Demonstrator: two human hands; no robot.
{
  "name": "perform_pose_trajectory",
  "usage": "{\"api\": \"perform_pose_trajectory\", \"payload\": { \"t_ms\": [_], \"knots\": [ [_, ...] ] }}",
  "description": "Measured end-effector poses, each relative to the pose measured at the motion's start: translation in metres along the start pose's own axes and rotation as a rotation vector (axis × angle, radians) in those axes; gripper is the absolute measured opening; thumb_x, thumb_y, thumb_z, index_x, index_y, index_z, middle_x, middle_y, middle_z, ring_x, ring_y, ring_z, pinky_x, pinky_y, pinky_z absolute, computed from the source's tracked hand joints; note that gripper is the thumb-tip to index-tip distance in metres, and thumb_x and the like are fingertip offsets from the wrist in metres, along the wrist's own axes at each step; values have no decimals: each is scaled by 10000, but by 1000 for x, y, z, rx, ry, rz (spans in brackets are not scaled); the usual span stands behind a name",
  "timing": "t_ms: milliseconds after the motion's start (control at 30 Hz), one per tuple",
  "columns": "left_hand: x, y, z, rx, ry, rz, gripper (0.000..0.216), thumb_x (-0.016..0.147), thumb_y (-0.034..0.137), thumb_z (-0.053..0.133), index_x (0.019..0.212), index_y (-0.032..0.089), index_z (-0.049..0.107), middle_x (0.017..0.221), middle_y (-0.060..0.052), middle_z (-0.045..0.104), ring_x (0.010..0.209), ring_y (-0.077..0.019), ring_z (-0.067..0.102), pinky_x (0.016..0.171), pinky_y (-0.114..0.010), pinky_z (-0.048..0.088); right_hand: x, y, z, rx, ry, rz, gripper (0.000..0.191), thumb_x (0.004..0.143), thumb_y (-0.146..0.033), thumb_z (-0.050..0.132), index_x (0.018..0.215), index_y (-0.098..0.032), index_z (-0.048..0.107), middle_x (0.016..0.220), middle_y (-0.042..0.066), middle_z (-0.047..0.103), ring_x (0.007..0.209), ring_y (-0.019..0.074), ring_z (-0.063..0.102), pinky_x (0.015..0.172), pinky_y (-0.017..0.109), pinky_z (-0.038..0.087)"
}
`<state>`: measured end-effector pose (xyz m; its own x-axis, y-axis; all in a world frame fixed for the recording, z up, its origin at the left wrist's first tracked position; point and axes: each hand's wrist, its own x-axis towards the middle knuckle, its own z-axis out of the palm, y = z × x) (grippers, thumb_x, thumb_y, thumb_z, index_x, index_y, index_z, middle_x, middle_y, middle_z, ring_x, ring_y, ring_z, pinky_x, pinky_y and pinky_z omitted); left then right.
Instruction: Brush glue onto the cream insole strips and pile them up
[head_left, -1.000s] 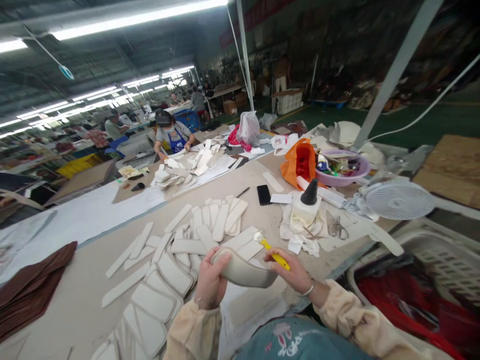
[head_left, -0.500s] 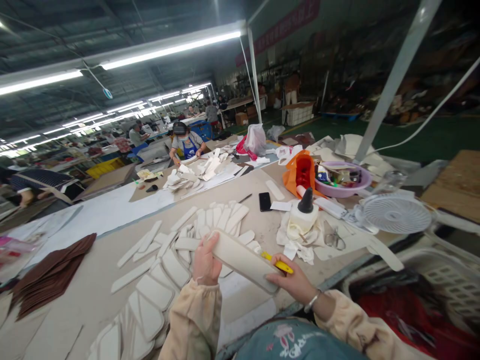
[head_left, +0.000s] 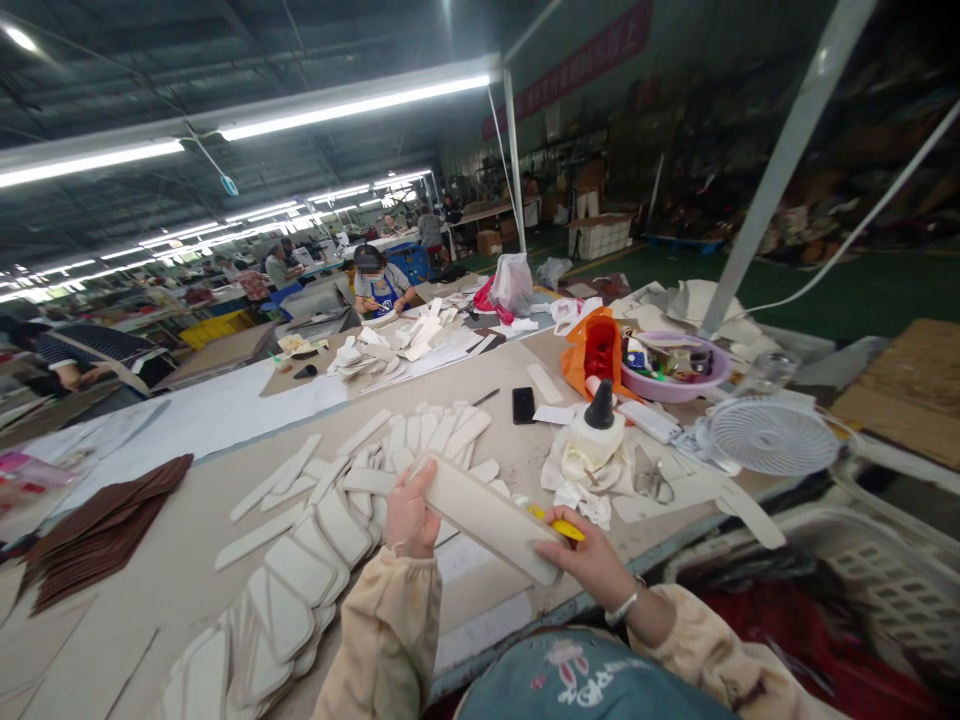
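I hold a long cream padded strip [head_left: 487, 515] flat between both hands, above the near edge of the beige work table [head_left: 150, 600]. My left hand [head_left: 409, 515] grips its left end, fingers closed round it. My right hand [head_left: 589, 560] grips the right end and also pinches a yellow-handled brush [head_left: 556, 523]. Many cream strips and padded panels [head_left: 330, 530] lie spread on the table just beyond and left of my hands.
A glue bottle with a black nozzle [head_left: 596, 430] stands on rags, with scissors [head_left: 651, 482], a phone [head_left: 523, 404], an orange bag [head_left: 600, 350], a pink basin [head_left: 671, 365] and a white fan [head_left: 765, 435] nearby. Brown pieces [head_left: 97, 530] are stacked at left. A white basket [head_left: 862, 590] sits at right. Other workers [head_left: 379, 285] sit further back.
The strip was bent in a curve between my hands; now it is held out straight and flat. The camera view has lifted and swung slightly to the right.
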<state>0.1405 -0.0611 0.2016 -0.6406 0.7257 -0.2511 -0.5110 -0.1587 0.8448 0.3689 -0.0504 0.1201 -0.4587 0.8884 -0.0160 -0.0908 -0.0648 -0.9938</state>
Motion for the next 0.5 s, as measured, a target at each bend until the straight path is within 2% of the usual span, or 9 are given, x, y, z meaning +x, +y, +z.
{"api": "perform_pose_trajectory", "payload": {
  "t_ms": [267,500],
  "knots": [
    [-13,-2,3,-58,75,35,252,557,168,734,764,124,597,657,-18,651,562,-125,607,566,-248,494,-4,7,-6,-58,53,-6,303,655,-359,683,859,-193,532,742,-23,524,661,126,470,552,211,402],
    [-8,-14,-7,-104,76,15,209,577,132,714,746,123,592,661,-21,648,591,-126,608,577,-241,493,-1,7,-12,-110,95,-13,324,628,-362,700,844,-185,536,750,-17,530,665,129,472,587,222,405]
  ]
}}
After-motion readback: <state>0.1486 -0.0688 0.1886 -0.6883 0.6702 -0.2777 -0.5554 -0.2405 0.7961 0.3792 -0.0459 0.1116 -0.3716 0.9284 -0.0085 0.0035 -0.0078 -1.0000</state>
